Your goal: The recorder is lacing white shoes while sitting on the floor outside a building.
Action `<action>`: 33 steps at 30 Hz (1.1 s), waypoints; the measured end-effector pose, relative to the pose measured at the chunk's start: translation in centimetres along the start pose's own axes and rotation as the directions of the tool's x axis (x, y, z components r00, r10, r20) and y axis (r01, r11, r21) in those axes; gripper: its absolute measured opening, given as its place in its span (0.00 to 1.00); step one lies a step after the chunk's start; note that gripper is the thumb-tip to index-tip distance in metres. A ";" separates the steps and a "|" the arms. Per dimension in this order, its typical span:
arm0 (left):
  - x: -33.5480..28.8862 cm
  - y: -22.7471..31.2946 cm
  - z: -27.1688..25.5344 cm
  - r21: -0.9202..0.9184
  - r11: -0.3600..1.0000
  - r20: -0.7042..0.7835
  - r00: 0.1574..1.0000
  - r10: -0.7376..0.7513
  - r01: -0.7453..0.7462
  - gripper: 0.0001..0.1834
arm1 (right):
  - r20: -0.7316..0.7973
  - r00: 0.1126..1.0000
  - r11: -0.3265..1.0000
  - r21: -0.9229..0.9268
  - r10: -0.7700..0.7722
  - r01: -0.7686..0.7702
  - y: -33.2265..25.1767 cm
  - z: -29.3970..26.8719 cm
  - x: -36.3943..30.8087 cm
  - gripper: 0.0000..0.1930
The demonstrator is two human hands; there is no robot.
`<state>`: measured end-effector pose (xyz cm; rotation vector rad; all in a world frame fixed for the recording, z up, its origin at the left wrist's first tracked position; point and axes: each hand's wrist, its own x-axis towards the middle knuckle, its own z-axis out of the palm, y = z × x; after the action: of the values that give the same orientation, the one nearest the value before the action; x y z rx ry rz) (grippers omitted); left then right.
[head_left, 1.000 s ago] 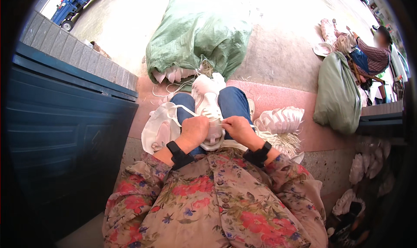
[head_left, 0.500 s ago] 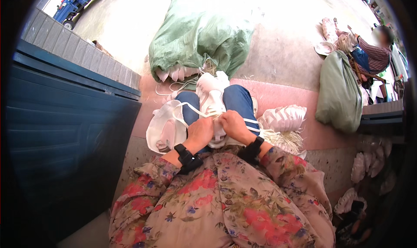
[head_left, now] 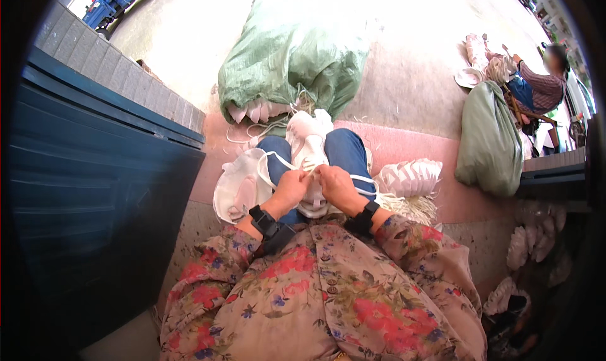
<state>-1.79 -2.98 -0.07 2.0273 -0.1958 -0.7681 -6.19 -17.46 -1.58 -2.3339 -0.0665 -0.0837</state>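
Observation:
A white shoe (head_left: 307, 133) lies lengthwise between my knees, on my lap. White laces run through its eyelets. One loose lace (head_left: 278, 156) loops out to the left; another lace (head_left: 362, 180) trails across my right thigh. My left hand (head_left: 292, 188) and my right hand (head_left: 338, 187) meet above the shoe's opening. Both are closed, thumbs and fingertips pinching the lace close together over the eyelets. The fingers partly cover the lace between them and the shoe's middle. Part of the shoe's opening shows below my fingers.
Beside my left leg stands a white container (head_left: 222, 195) holding a pinkish-white piece. Stacked white shoe parts (head_left: 410, 178) and a lace bundle (head_left: 411, 207) lie at my right. Ahead is a green sack (head_left: 290, 64); another sack (head_left: 489, 140) stands right, near a seated person (head_left: 540, 86). Left is a dark-blue door (head_left: 95, 203).
My hands have shifted slightly, and their fingertips pinch the lace closer together. The shoe stays on my lap. The whole view has tilted a little.

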 end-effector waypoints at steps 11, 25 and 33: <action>-0.6 3.6 -4.1 -0.275 0.961 0.213 0.977 0.031 0.029 0.11 | 0.315 0.943 0.990 0.056 0.106 -0.130 -0.4 -4.8 1.5 0.17; -0.4 -0.4 -2.8 0.087 0.981 0.086 0.982 0.169 -0.176 0.13 | 0.242 0.945 0.747 0.581 0.220 -0.322 -1.5 -8.1 1.9 0.11; 0.2 -0.4 -2.3 0.147 0.964 0.032 0.975 0.218 -0.220 0.13 | 0.255 0.949 0.755 0.582 0.183 -0.302 -1.8 -7.8 2.4 0.11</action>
<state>-0.36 -1.19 0.35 2.0969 -0.4911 -0.6454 -4.23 -21.77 5.34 -1.6616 0.1095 0.2545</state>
